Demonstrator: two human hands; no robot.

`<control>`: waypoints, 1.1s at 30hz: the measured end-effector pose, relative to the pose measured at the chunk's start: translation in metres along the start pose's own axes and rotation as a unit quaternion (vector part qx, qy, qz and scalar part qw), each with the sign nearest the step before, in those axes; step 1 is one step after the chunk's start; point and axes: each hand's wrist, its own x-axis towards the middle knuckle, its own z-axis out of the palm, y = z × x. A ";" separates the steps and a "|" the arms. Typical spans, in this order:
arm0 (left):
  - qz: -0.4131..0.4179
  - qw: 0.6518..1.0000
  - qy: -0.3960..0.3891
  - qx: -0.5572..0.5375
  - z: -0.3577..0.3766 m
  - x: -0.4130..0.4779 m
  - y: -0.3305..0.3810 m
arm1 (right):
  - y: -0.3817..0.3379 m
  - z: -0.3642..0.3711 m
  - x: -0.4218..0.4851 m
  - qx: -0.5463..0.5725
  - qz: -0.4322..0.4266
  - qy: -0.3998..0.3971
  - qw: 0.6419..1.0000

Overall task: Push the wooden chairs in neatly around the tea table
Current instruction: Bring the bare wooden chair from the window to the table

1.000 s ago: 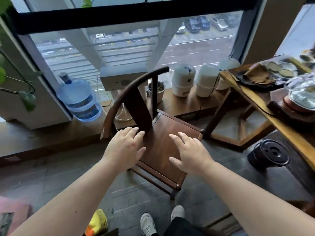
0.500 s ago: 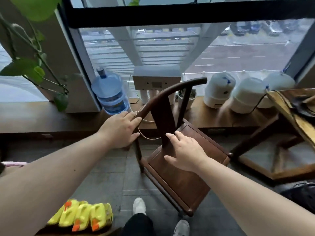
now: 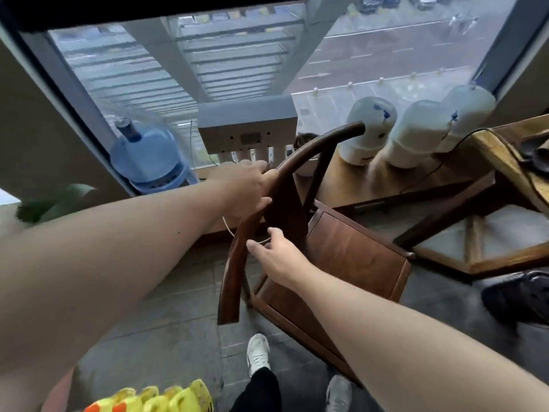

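A dark wooden chair (image 3: 353, 257) with a curved horseshoe back rail stands on the grey floor in front of me, its seat facing right toward the tea table (image 3: 499, 156). My left hand (image 3: 252, 185) is closed around the top of the curved rail. Lower down, my right hand (image 3: 276, 254) hovers beside the rail and back splat with fingers spread, holding nothing. Only the tea table's light wood edge and dark leg frame show at the right.
A low wooden sill under the window carries a blue water jug (image 3: 148, 159), a grey filter box (image 3: 246, 126) and three white tanks (image 3: 416, 135). A black round object (image 3: 523, 295) lies on the floor at right. Yellow items (image 3: 157, 399) sit bottom left, my shoes (image 3: 258, 352) below.
My left hand slid up the curved rail and closed around it. My right hand left the seat and rose toward the back rail. The view moved closer to the chair.
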 end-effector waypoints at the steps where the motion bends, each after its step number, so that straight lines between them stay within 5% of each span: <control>1: 0.004 1.000 -0.001 -0.004 0.002 0.011 0.000 | -0.006 0.005 0.006 0.072 0.021 0.004 0.997; 10: -0.035 0.994 -0.057 -0.086 0.029 0.076 0.020 | -0.020 0.047 0.044 0.381 0.148 -0.021 0.912; 17: -0.047 0.994 -0.068 -0.065 0.043 0.094 0.020 | -0.024 0.054 0.043 0.261 0.116 0.066 0.956; 33: -0.094 0.985 -0.049 -0.139 0.034 0.022 0.102 | 0.040 0.045 -0.056 0.200 0.121 0.009 0.972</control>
